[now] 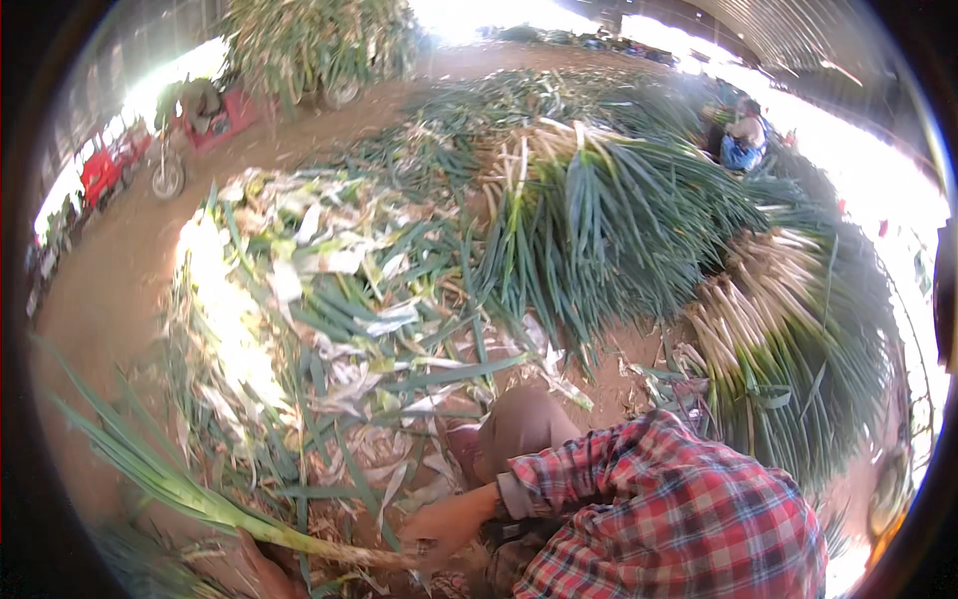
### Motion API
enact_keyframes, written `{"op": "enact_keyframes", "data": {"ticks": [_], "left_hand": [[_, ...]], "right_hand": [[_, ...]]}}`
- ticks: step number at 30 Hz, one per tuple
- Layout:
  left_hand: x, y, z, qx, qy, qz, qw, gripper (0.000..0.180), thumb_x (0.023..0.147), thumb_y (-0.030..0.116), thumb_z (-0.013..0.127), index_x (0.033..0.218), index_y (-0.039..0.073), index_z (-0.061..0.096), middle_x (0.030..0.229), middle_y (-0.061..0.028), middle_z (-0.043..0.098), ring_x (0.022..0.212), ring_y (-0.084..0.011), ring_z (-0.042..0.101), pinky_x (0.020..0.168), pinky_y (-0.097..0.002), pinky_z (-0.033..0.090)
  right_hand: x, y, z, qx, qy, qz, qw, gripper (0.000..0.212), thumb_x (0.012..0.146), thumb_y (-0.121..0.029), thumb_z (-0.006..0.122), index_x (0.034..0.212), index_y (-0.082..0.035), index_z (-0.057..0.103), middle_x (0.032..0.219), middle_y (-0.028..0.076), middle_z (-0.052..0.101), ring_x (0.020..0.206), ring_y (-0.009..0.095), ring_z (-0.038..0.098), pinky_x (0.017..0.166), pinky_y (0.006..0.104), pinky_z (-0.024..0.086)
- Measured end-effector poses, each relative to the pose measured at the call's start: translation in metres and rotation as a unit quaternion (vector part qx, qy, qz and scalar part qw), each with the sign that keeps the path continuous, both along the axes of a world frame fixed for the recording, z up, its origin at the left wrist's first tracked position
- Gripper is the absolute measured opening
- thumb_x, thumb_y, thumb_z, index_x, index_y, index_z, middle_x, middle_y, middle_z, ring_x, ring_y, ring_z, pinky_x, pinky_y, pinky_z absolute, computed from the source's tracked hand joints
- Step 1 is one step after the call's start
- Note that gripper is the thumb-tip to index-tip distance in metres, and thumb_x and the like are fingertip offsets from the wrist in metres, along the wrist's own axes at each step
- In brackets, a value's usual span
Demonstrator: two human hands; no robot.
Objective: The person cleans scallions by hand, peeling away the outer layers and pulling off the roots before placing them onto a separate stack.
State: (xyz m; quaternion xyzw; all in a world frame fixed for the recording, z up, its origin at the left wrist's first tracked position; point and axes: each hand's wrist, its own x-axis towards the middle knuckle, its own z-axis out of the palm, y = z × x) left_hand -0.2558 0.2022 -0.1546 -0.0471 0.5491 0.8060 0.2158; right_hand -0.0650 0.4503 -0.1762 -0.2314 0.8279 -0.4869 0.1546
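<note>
A long green onion (269, 529) slants across the lower left, its green leaves up and to the left, its pale root end toward me. My left hand (265, 571), partly cut off by the lower edge, is closed around the stalk from below. At the root end, my right hand (441, 527) has its fingers closed on the pale shank; whether it also holds something small cannot be made out. A red plaid sleeve covers my right arm (639, 499). Just beyond my hands lies a heap of stripped leaves and peelings (339, 299).
Trimmed green onions lie in a large pile (609, 200) ahead and another (788, 339) on the right. A person (743, 138) sits at the far right. At the far left stand a red vehicle (105, 172) and a cart loaded with leaves (319, 40).
</note>
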Motion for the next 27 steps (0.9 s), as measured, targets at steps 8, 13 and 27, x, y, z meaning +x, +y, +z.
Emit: {"op": "enact_keyframes", "data": {"ticks": [8, 13, 27], "left_hand": [[0.095, 0.09, 0.06, 0.098, 0.092, -0.128, 0.983, 0.046, 0.097, 0.037, 0.049, 0.129, 0.005, 0.048, 0.115, -0.0106, 0.055, 0.108, -0.024, 0.055, 0.096, -0.039, 0.046], [0.104, 0.092, 0.067, 0.109, 0.121, -0.14, 0.977, 0.045, 0.099, 0.037, 0.046, 0.129, 0.004, 0.047, 0.117, -0.0116, 0.054, 0.111, -0.0246, 0.053, 0.098, -0.0402, 0.044], [0.137, 0.051, 0.072, -0.105, 0.312, -0.076, 0.941, 0.043, 0.099, 0.033, 0.045, 0.122, -0.003, 0.049, 0.108, -0.0128, 0.056, 0.102, -0.0256, 0.057, 0.088, -0.0398, 0.048]], "right_hand": [[-0.012, -0.004, 0.094, -0.417, -0.051, -0.162, 0.893, 0.054, 0.085, -0.019, 0.062, 0.132, 0.002, 0.045, 0.111, 0.011, 0.06, 0.099, 0.015, 0.052, 0.085, 0.0313, 0.043], [-0.019, -0.005, 0.089, -0.409, -0.011, -0.192, 0.892, 0.057, 0.079, -0.012, 0.067, 0.132, -0.003, 0.047, 0.1, 0.007, 0.057, 0.094, 0.014, 0.051, 0.081, 0.0301, 0.042], [-0.026, -0.032, 0.097, -0.307, -0.006, -0.154, 0.939, 0.032, 0.068, -0.017, 0.076, 0.086, -0.002, 0.053, 0.072, 0.004, 0.043, 0.068, 0.014, 0.044, 0.06, 0.0319, 0.036]]}}
